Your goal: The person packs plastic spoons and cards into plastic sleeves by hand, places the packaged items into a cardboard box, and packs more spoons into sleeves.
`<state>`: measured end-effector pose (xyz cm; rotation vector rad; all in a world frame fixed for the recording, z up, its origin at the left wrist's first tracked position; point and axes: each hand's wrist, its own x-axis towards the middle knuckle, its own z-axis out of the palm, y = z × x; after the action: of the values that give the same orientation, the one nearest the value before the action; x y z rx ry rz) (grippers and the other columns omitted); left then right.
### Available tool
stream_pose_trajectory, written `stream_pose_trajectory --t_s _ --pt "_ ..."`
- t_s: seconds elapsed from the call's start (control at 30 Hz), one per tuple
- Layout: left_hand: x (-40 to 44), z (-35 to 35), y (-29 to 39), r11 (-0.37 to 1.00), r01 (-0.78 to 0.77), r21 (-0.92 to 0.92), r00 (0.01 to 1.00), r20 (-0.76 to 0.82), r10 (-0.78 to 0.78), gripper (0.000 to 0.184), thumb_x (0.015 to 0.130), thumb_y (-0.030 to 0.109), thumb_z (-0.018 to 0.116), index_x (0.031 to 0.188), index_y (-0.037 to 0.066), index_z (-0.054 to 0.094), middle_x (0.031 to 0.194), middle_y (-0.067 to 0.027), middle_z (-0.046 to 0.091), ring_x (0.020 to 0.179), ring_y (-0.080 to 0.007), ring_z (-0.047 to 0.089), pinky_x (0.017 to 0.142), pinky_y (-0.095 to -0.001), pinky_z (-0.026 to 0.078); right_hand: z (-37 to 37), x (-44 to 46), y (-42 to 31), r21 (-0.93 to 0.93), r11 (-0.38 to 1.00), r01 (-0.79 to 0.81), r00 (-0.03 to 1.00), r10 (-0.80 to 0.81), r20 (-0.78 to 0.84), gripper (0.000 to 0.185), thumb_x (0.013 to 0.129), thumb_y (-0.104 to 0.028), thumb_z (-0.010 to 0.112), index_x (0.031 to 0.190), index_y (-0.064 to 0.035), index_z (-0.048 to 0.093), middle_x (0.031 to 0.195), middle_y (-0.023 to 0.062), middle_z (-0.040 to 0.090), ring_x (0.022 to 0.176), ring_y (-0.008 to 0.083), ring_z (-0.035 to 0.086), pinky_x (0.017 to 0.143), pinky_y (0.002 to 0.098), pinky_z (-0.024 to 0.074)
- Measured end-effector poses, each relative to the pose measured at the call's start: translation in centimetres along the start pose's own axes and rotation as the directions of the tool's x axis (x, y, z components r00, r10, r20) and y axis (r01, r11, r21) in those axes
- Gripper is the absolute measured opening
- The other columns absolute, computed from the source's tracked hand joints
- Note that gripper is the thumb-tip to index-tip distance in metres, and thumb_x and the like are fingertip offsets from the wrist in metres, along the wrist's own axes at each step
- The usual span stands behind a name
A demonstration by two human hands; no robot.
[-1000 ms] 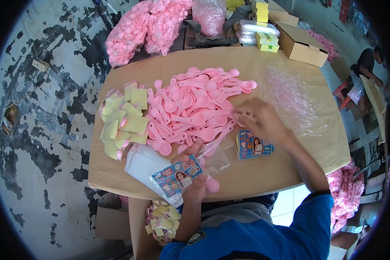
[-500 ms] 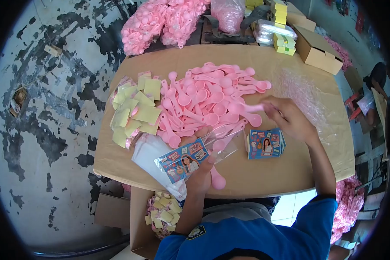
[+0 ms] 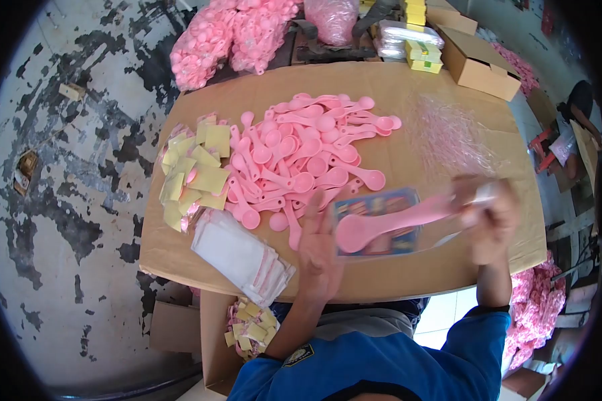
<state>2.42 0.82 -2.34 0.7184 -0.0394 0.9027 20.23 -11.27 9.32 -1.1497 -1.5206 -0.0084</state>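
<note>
My right hand (image 3: 487, 217), blurred, is closed around the handle end of a pink measuring spoon (image 3: 358, 234), together with clear plastic. The spoon lies level over a blue printed card (image 3: 408, 200), which seems to be inside a clear bag; blur hides the bag's edges. My left hand (image 3: 318, 250) is at the card's left end, its fingers stretched upward beside it. Just beyond is a heap of pink measuring spoons (image 3: 308, 147). A pile of clear bags (image 3: 237, 250) lies left of my left hand.
Packed pieces with yellow cards (image 3: 211, 177) lie at the table's left. Clear shredded strands (image 3: 448, 137) spread at the right. Behind stand filled pink bags (image 3: 261, 37), yellow boxes (image 3: 423, 57) and a carton (image 3: 478, 63). Below the front edge is an open box (image 3: 217, 334).
My right hand has moved right and nearer, bringing the spoon over the card. My left hand's fingers have straightened, and the card has shifted right. The whole view has shifted slightly.
</note>
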Motion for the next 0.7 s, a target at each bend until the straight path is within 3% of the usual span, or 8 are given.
stream_pose_trajectory --t_s 0.03,0.1,0.23,0.37,0.47,0.57,0.6,0.7 --pt "0.3 -0.2 0.1 0.999 -0.028 0.041 0.999 0.019 0.027 0.104 0.074 0.038 0.083 0.149 0.004 0.021 0.151 -0.0188 0.030 0.137 -0.0338 0.037 0.111 -0.0498 0.032 -0.6 0.0 0.1 -0.044 0.999 0.015 0.999 -0.017 -0.040 0.010 0.087 -0.011 0.066 0.092 -0.0030 0.066 0.067 0.0080 0.063 0.050 0.0180 0.058 0.048 0.0285 0.0425" --pt "0.9 0.4 1.3 0.864 -0.176 0.472 0.981 0.161 0.111 0.100 0.073 0.038 0.083 0.147 0.001 0.026 0.148 -0.0199 0.034 0.136 -0.0346 0.038 0.110 -0.0488 0.033 -1.3 0.2 0.5 -0.153 0.988 -0.010 1.000 0.010 0.000 0.006 0.086 -0.009 0.066 0.087 -0.0036 0.067 0.064 0.0072 0.061 0.048 0.0160 0.055 0.046 0.0286 0.0404" --pt "0.6 3.9 2.8 0.014 -0.425 0.905 0.896 0.422 -0.134 0.091 0.072 0.033 0.083 0.141 -0.002 0.036 0.139 -0.0228 0.043 0.132 -0.0385 0.042 0.107 -0.0453 0.036 0.6 0.4 0.1 -0.211 0.967 -0.141 0.926 0.204 0.318 0.010 0.088 -0.009 0.065 0.082 -0.0013 0.067 0.061 0.0087 0.058 0.047 0.0175 0.055 0.045 0.0290 0.0399" --pt "-1.0 3.8 1.5 0.278 0.102 0.955 0.940 -0.001 -0.341 0.060 0.086 0.010 0.067 0.138 -0.002 0.040 0.127 -0.0213 0.055 0.116 -0.0326 0.056 0.100 -0.0376 0.044 1.7 0.1 -0.3 -0.004 0.945 -0.327 0.915 0.318 0.251 0.015 0.089 -0.012 0.065 0.099 -0.0007 0.065 0.066 0.0067 0.061 0.056 0.0146 0.058 0.052 0.0270 0.0439" --pt "-1.6 1.8 0.7 0.689 0.210 0.694 0.936 0.060 -0.346 0.049 0.094 0.004 0.055 0.139 -0.003 0.038 0.126 -0.0187 0.058 0.115 -0.0255 0.059 0.098 -0.0348 0.046 1.9 -0.1 1.2 0.058 0.952 -0.301 0.946 0.290 0.145 0.031 0.090 -0.011 0.065 0.118 -0.0017 0.057 0.078 0.0060 0.066 0.065 0.0124 0.062 0.060 0.0265 0.0477" --pt "-1.8 2.2 1.7 0.724 0.459 0.515 0.791 0.133 -0.597 0.042 0.097 0.002 0.049 0.137 0.000 0.037 0.129 -0.0211 0.056 0.117 -0.0287 0.058 0.098 -0.0401 0.048 2.3 -0.8 2.3 0.178 0.845 -0.504 0.826 0.412 0.386 0.038 0.090 -0.009 0.065 0.125 -0.0004 0.053 0.087 0.0081 0.069 0.072 0.0138 0.065 0.063 0.0264 0.0508" --pt "-1.8 2.5 2.2 0.702 0.504 0.503 0.754 0.140 -0.642 0.047 0.099 0.005 0.046 0.143 -0.005 0.031 0.131 -0.0187 0.055 0.119 -0.0223 0.057 0.097 -0.0334 0.047 2.3 -0.8 2.5 0.170 0.809 -0.563 0.785 0.459 0.417 0.038 0.090 -0.009 0.065 0.125 -0.0010 0.053 0.093 0.0099 0.070 0.078 0.0137 0.067 0.066 0.0257 0.0525" --pt "-1.5 2.3 2.0 0.735 0.454 0.504 0.829 0.064 -0.556 0.046 0.102 0.014 0.044 0.144 -0.003 0.031 0.131 -0.0184 0.055 0.118 -0.0227 0.057 0.097 -0.0332 0.047 2.2 -0.4 2.6 0.122 0.797 -0.591 0.762 0.503 0.408 0.036 0.090 -0.008 0.064 0.124 -0.0020 0.054 0.090 0.0104 0.071 0.077 0.0133 0.067 0.066 0.0252 0.0532"
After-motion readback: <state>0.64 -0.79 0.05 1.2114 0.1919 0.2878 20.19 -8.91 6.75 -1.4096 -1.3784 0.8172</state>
